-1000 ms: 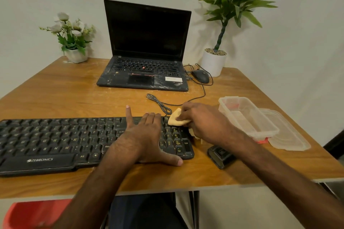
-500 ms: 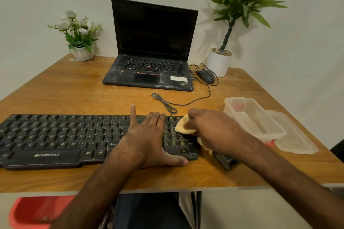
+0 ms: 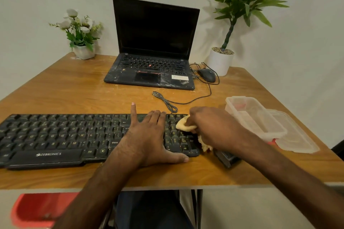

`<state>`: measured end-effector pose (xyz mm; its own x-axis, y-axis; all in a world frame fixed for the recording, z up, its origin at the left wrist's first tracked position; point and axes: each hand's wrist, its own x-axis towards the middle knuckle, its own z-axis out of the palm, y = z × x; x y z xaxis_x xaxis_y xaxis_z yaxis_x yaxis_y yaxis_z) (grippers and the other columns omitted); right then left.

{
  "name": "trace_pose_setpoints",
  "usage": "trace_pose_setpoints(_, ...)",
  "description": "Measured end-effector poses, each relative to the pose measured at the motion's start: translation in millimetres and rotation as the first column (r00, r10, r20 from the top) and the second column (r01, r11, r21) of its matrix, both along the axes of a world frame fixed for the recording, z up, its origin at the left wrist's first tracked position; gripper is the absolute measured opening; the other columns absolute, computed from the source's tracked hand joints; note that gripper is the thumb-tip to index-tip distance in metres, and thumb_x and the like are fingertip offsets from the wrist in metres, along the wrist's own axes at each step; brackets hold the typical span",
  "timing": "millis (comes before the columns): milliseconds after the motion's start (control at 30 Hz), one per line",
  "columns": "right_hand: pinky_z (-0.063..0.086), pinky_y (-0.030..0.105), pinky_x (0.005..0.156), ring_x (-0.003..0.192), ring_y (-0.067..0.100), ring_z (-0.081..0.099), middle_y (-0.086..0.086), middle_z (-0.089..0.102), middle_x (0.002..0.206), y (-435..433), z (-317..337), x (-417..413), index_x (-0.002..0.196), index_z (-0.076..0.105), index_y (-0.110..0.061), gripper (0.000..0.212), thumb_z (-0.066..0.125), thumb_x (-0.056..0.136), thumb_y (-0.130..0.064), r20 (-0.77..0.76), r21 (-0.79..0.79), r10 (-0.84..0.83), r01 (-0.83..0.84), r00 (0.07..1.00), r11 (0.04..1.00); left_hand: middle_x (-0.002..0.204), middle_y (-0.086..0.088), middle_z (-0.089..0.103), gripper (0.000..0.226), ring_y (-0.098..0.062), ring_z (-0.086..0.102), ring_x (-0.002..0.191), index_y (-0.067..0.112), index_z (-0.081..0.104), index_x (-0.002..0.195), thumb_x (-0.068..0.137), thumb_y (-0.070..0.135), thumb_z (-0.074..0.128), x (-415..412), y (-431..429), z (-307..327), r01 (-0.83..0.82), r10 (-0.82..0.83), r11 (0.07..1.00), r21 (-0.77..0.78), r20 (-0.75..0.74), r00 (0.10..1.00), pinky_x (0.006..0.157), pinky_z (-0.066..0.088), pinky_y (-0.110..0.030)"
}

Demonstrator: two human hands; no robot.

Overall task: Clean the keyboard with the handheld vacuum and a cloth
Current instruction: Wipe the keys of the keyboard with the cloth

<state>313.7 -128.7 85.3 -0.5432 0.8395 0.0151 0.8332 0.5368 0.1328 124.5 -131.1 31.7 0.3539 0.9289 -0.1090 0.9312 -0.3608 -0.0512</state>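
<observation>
Wiping the keyboard's number pad with a yellow cloth.

We see the right hand pinching the bunched cloth against the keys at the keyboard's right end; the left hand lies flat with fingers spread on the keys just left of the cloth, thumb on the table at the keyboard's near edge; a small dark device, perhaps the vacuum, sits just right of the keyboard, partly hidden under the right forearm; a clear plastic container stands further right of the keyboard; a laptop stands behind it.
</observation>
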Motion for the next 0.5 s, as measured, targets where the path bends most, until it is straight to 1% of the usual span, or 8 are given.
trace_pose_setpoints(67,0.043,0.028,0.066,0.090,0.010,0.054,-0.010,0.058,0.108,-3.3,0.3,6.3,0.127,0.063,-0.031,0.043,0.067,0.087,-0.016,-0.016,-0.013,0.015,-0.015,1.000,1.000,0.169,-0.006,0.001,0.143,-0.018,0.000,0.156,0.009,-0.007,0.159,0.057,0.105,0.022,-0.3,0.9,-0.6,-0.005,0.005,1.000,-0.003,0.005,1.000,0.113,-0.019,-0.067)
trace_pose_setpoints(167,0.052,0.032,0.077,0.098,0.010,0.060,-0.012,0.064,0.112,-8.0,5.5,12.5,0.122,0.067,-0.032,0.036,0.070,0.088,-0.021,-0.057,-0.101,0.012,-0.018,0.998,0.995,0.169,-0.006,0.002,0.143,-0.018,0.000,0.156,0.009,-0.006,0.160,0.057,0.105,0.022,-0.9,1.4,-0.7,-0.005,0.005,1.000,-0.005,0.023,1.000,0.112,-0.020,-0.067)
trace_pose_setpoints(233,0.053,0.031,0.081,0.094,0.004,0.062,-0.013,0.069,0.106,-8.3,17.5,17.7,0.113,0.073,-0.029,0.029,0.074,0.086,-0.020,-0.190,-0.272,-0.043,-0.011,0.981,0.962,0.169,-0.006,0.002,0.144,-0.018,0.000,0.156,0.009,-0.006,0.160,0.056,0.105,0.022,-1.6,0.8,-1.7,-0.009,0.009,1.000,0.001,0.032,0.999,0.112,-0.020,-0.067)
trace_pose_setpoints(267,0.053,0.030,0.080,0.090,0.003,0.063,-0.013,0.071,0.101,-8.0,24.7,19.4,0.109,0.075,-0.028,0.026,0.076,0.085,-0.019,-0.274,-0.320,-0.090,-0.003,0.957,0.947,0.169,-0.006,0.002,0.144,-0.017,0.000,0.156,0.009,-0.006,0.160,0.057,0.106,0.022,-1.9,0.8,-2.0,-0.010,0.010,1.000,0.004,0.034,0.999,0.112,-0.020,-0.067)
trace_pose_setpoints(300,0.054,0.030,0.078,0.086,0.003,0.063,-0.013,0.071,0.097,-6.8,29.7,19.8,0.107,0.076,-0.028,0.025,0.077,0.084,-0.019,-0.327,-0.310,-0.130,0.024,0.936,0.951,0.169,-0.006,0.002,0.143,-0.017,0.000,0.156,0.009,-0.006,0.160,0.057,0.105,0.022,-2.3,0.9,-2.3,-0.008,0.008,1.000,0.004,0.033,0.999,0.112,-0.020,-0.067)
trace_pose_setpoints(333,0.054,0.032,0.077,0.084,0.004,0.063,-0.012,0.071,0.096,-6.1,30.9,18.9,0.107,0.075,-0.028,0.025,0.077,0.084,-0.019,-0.337,-0.254,-0.152,0.065,0.929,0.965,0.169,-0.006,0.002,0.143,-0.018,0.000,0.156,0.009,-0.006,0.160,0.057,0.105,0.022,-2.6,0.8,-2.3,-0.005,0.005,1.000,0.002,0.032,0.999,0.112,-0.020,-0.067)
trace_pose_setpoints(400,0.053,0.034,0.079,0.089,0.008,0.062,-0.010,0.070,0.102,-8.0,24.4,12.6,0.113,0.073,-0.030,0.028,0.074,0.086,-0.021,-0.265,-0.133,-0.155,0.123,0.952,0.983,0.169,-0.006,0.001,0.143,-0.018,-0.001,0.156,0.009,-0.006,0.160,0.057,0.105,0.021,-1.9,0.5,-2.8,0.000,0.000,1.000,0.003,0.028,1.000,0.112,-0.020,-0.068)
trace_pose_setpoints(500,0.047,0.030,0.074,0.097,0.016,0.060,-0.005,0.064,0.114,-22.0,3.5,-3.8,0.124,0.066,-0.030,0.036,0.070,0.089,-0.023,-0.081,-0.081,-0.097,0.091,0.992,0.993,0.170,-0.006,0.000,0.145,-0.018,-0.002,0.156,0.009,-0.008,0.159,0.055,0.106,0.019,-1.4,1.5,-3.3,-0.008,0.008,1.000,0.003,0.020,1.000,0.111,-0.021,-0.068)
